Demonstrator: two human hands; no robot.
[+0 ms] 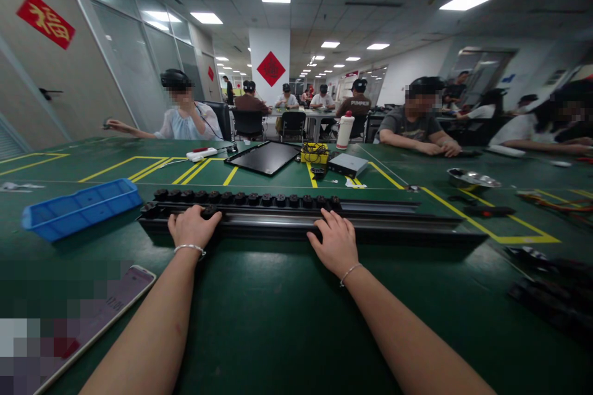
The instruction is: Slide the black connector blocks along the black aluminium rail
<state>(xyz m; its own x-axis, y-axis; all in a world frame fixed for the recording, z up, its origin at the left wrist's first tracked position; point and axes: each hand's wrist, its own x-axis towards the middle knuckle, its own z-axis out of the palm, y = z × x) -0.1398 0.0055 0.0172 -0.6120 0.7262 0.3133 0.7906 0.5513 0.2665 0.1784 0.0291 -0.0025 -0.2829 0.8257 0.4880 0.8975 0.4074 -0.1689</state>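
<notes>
A long black channel-shaped rail (269, 222) lies crosswise on the green table, with a shiny strip along its groove. My left hand (193, 228) is closed over its near edge toward the left end, thumb pointing right; the fingertips are hidden in the groove. My right hand (336, 242) grips the same rail right of the middle, fingers over the top and thumb at the near side. Just behind, a row of small round black parts (266, 199) sits along a second black rail (380, 206). Two black parts also show near my left hand.
A blue bin (83, 207) stands left, a phone (106, 315) near-left. Behind are a flat black panel (263, 158), a yellow box (315, 153), a grey box (347, 165) and a white bottle (345, 131). A metal bowl (472, 179) is right; people sit across.
</notes>
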